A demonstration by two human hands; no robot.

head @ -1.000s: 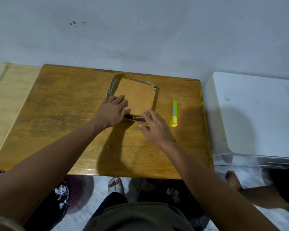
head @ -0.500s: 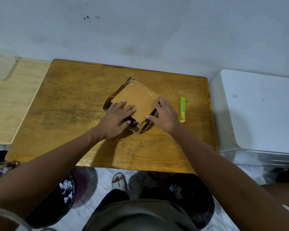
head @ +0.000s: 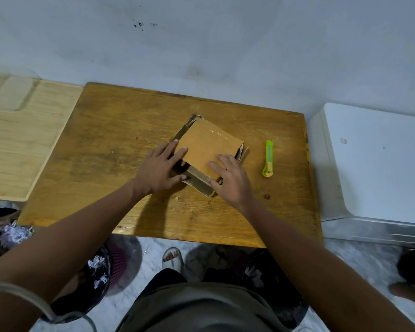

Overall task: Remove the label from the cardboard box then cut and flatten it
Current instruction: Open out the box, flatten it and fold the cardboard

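A brown cardboard box [head: 207,146] lies partly collapsed on the wooden table [head: 110,149], turned cornerwise, its open end facing me. My left hand [head: 159,167] grips its left side, fingers along the edge and thumb at the open end. On the near right corner lies my right hand [head: 230,179], fingers spread on the top panel and thumb around the corner. A strip of clear tape shines along the top panel's far edge. No label is visible. A green utility knife [head: 268,159] rests on the table to the right of the box, untouched.
A pale wooden board [head: 15,144] adjoins the table on the left. A white cabinet [head: 379,164] stands close on the right. The grey wall runs behind. Below the table's front edge are my feet, a dark basket [head: 120,267] and bags on a marble floor.
The box has been rotated from square-on to cornerwise. My right hand moved from its near edge onto its right corner, and my left hand shifted to the left side.
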